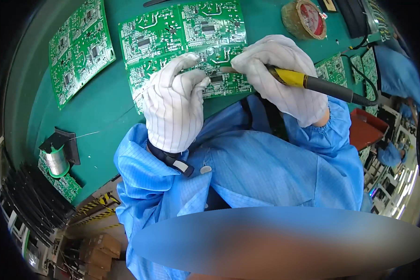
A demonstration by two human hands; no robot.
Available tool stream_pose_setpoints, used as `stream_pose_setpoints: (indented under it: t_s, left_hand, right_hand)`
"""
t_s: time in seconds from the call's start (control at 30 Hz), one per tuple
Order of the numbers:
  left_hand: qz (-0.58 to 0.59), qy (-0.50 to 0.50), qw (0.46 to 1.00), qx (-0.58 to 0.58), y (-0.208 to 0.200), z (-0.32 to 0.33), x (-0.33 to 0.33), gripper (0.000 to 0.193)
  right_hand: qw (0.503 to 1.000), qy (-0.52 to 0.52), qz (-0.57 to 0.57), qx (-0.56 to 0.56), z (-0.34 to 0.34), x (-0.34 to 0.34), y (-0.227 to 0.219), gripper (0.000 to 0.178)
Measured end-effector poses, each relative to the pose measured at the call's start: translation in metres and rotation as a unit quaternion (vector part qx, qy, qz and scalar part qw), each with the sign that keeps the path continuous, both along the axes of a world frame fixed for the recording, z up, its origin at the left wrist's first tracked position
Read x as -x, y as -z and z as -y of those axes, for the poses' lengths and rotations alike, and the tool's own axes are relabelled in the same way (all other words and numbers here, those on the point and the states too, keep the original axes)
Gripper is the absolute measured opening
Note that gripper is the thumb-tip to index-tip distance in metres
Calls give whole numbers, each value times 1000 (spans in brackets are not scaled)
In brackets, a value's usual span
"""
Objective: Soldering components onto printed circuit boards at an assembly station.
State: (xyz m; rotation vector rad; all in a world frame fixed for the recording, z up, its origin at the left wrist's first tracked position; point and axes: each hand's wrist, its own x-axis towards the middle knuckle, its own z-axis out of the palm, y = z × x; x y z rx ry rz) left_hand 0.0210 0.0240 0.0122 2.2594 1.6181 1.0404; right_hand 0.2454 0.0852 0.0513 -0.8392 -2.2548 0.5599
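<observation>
A green circuit board panel [144,42], made up of several joined sections, lies on the bench in front of me. My right hand [284,77], in a white striped glove, grips a soldering iron [288,77] with a yellow and black handle. Its tip points left, close over the panel's near section beside a dark chip [216,79]. My left hand [175,100], gloved too, rests over the near left part of the panel with fingers bent in a pinch. Thin solder wire [86,134] runs from a spool [57,162] toward this hand; the pinched end is hidden.
Another board panel [81,51] lies at the far left. A roll of tape [304,19] sits at the far right, with smaller boards [331,70] below it. The iron's cord [375,93] loops right. A red bin [366,129] and a black rack [32,200] flank the bench.
</observation>
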Motion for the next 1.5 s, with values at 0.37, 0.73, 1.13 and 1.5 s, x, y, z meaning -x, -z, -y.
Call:
stream_pose_setpoints:
  t_s: [0.37, 0.73, 1.13, 1.5]
  left_hand:
    - [-27, -12, 1000, 9, 3, 1, -2, 26]
    - [12, 6, 1000, -9, 7, 1, 1, 22]
    - [0, -3, 1000, -7, 2, 0, 0, 18]
    - [-20, -23, 999, -9, 1, -1, -4, 20]
  right_hand:
    - [1000, -18, -1, -10, -4, 3, 4, 12]
    - [1000, 19, -10, 23, -3, -14, -7, 8]
    - [910, 396, -76, 99, 8, -78, 5, 24]
    - [997, -58, -26, -42, 1, -19, 11, 22]
